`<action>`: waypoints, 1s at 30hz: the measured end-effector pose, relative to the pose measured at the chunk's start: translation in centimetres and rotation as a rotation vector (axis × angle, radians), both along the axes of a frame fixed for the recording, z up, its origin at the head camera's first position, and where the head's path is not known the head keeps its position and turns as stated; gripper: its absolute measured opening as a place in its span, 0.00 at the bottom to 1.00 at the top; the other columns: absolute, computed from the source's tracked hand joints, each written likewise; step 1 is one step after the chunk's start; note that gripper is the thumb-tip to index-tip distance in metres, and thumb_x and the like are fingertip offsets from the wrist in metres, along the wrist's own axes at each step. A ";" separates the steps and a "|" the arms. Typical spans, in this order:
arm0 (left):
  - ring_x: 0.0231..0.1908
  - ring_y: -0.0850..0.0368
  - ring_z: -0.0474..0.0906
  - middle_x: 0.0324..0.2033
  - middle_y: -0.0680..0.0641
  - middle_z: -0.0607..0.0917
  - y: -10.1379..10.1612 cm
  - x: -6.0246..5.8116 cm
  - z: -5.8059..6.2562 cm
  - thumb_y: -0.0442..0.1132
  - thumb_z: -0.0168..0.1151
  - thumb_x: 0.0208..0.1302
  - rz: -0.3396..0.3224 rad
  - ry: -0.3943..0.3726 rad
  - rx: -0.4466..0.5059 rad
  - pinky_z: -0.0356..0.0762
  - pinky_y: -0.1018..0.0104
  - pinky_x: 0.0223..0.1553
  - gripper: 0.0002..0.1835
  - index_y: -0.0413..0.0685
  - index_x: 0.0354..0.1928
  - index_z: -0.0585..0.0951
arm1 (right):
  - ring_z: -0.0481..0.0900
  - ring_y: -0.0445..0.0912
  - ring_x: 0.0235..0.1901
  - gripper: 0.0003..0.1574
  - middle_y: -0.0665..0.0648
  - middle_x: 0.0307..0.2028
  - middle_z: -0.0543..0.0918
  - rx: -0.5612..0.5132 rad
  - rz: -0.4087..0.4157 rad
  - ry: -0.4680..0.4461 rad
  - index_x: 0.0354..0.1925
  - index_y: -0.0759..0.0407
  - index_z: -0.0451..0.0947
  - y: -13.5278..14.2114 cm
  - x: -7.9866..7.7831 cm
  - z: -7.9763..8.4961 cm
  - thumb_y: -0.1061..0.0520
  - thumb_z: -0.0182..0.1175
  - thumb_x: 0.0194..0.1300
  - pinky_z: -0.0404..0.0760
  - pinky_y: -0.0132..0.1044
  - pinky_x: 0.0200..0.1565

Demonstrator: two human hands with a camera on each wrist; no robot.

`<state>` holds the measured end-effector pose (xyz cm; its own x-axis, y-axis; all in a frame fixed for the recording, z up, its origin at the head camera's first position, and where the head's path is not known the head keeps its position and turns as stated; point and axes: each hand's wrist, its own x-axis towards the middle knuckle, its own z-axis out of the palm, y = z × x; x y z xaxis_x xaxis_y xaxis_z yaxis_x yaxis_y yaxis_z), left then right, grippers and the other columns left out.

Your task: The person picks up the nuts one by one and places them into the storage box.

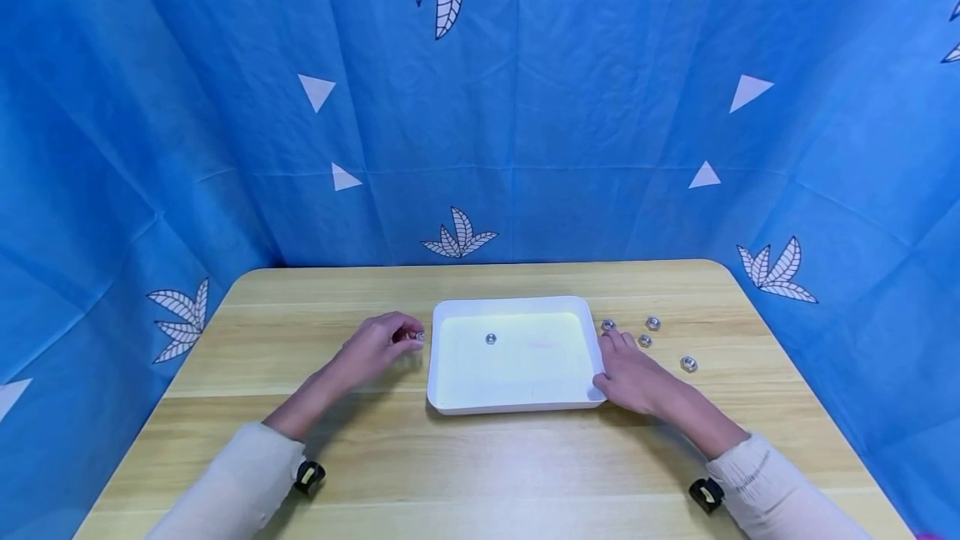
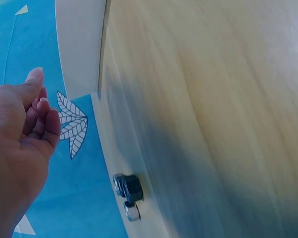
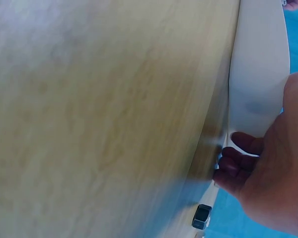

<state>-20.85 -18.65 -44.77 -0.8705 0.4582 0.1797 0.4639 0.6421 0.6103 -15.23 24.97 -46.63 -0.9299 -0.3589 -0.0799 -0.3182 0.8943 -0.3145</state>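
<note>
My left hand point(image 1: 381, 348) pinches a small metal hex nut point(image 1: 420, 337) just left of the white tray point(image 1: 513, 407). In the left wrist view its fingers are bent toward the thumb, and the nut is hidden. A single nut point(image 1: 491, 339) lies inside the tray. My right hand point(image 1: 633, 373) is at the tray's right end, thumb by the rim and fingertips close to a nut point(image 1: 608, 325) on the table. The right wrist view shows its fingers loosely bent, with no nut visible between them.
Several more nuts lie right of my right hand, among them a larger nut point(image 1: 689, 364) and a far nut point(image 1: 653, 323). The left wrist view shows a cluster of nuts point(image 2: 132, 188) on the wooden table point(image 1: 495, 473). A blue patterned cloth point(image 1: 570, 107) hangs behind.
</note>
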 end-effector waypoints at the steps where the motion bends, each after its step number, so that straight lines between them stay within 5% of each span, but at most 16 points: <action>1: 0.37 0.60 0.77 0.39 0.51 0.86 0.2 0.0 0.0 0.41 0.70 0.67 -0.003 0.003 0.002 0.79 0.70 0.38 0.12 0.44 0.49 0.87 | 0.63 0.68 0.69 0.43 0.80 0.73 0.61 0.000 -0.002 0.001 0.71 0.81 0.57 0.0 0.0 0.0 0.54 0.53 0.69 0.66 0.63 0.70; 30: 0.36 0.62 0.77 0.37 0.51 0.88 5.8 -0.7 -0.2 0.38 0.72 0.65 -0.075 -0.033 0.031 0.79 0.72 0.36 0.09 0.45 0.46 0.88 | 0.65 0.66 0.67 0.42 0.78 0.70 0.64 0.004 -0.007 0.012 0.71 0.80 0.59 0.2 -0.2 -0.4 0.53 0.53 0.68 0.68 0.62 0.70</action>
<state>-21.54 -12.90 -44.95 -0.8398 0.5167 0.1667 0.4891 0.5867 0.6454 -15.39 25.15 -47.04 -0.9333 -0.3521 -0.0698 -0.3158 0.8978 -0.3069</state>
